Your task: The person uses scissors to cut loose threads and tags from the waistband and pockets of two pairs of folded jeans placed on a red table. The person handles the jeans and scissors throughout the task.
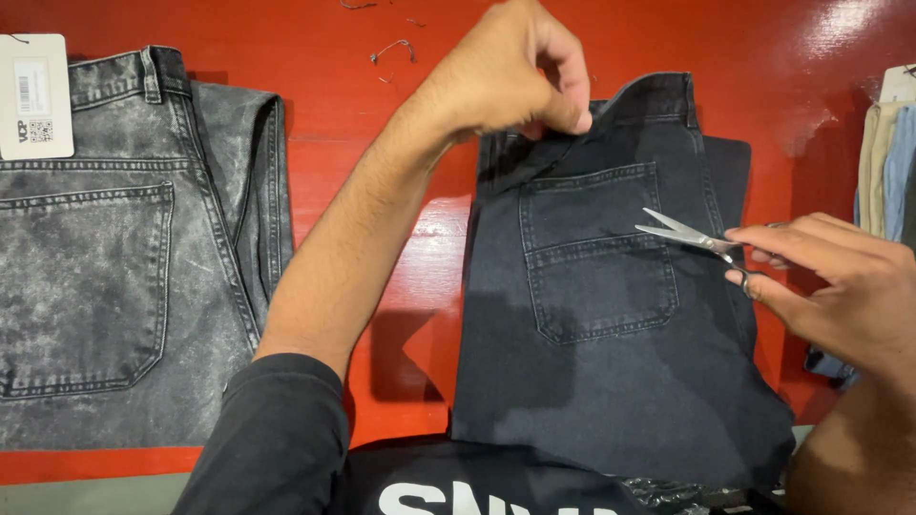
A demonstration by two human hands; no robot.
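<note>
Grey jeans [114,257] lie beside dark jeans [601,353].

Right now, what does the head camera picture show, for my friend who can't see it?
A person's left hand pinches the waistband of dark folded jeans on a red table, while the right hand holds small open scissors over the back pocket. Grey faded jeans lie left.

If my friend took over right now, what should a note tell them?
Left hand: pinching the waistband of the dark jeans, lifting it a little.
Right hand: holds small scissors, blades open, over the back pocket.
Dark jeans lie folded on the red table; grey jeans with a tag lie at left.
Loose threads lie on the table. No cut is visible.
</note>
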